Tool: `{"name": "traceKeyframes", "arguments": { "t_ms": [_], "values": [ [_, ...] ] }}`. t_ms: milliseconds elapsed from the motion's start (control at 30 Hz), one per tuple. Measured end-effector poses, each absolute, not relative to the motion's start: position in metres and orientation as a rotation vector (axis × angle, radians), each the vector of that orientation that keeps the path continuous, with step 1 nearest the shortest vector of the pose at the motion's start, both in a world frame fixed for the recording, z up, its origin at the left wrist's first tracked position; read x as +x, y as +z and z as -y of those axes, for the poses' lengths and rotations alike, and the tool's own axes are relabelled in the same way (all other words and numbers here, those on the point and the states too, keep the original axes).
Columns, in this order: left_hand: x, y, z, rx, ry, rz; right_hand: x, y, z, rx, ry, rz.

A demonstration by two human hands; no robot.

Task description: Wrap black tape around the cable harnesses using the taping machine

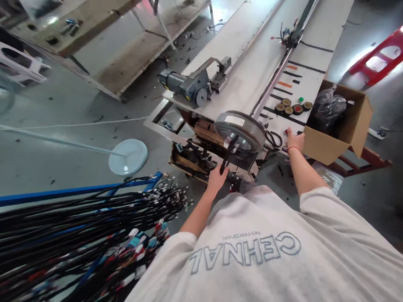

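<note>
My left hand (217,178) is closed around the lower end of a black strip (227,156), which runs up to the grey wheel-like ring (241,129) at the near end of the white bench (250,64). My right hand (295,140) is at the bench's near right corner, its fingers closed by a small red item (286,132); what they grip is too small to make out. Black-handled scissors (274,139) lie just left of my right hand. Several tape rolls (288,110) sit farther up the bench, below short black and orange strips.
An open cardboard box (325,144) with a plastic bag stands right of my right hand. A motor unit (186,85) is mounted on the bench's left edge. Black cable bundles (88,209) hang at the lower left. A red stool (384,60) stands at far right.
</note>
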State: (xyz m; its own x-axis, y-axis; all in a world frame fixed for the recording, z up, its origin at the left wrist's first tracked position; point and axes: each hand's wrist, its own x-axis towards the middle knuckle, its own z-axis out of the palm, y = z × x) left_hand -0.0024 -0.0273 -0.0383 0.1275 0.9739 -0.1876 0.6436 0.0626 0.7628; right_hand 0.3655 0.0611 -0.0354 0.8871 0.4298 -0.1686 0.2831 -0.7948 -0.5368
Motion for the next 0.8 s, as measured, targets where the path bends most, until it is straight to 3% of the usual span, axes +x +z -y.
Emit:
{"name": "traceKeyframes", "arguments": {
  "t_ms": [367, 800],
  "values": [
    [-0.047, -0.080, 0.082, 1.634, 0.419, -1.725, 0.367, -0.038, -0.061, -2.522, 0.383, 0.516],
    [-0.015, -0.048, 0.039, 1.721, 0.545, -1.685, 0.367, -0.038, -0.062, -2.513, 0.375, 0.523]
  ]
}}
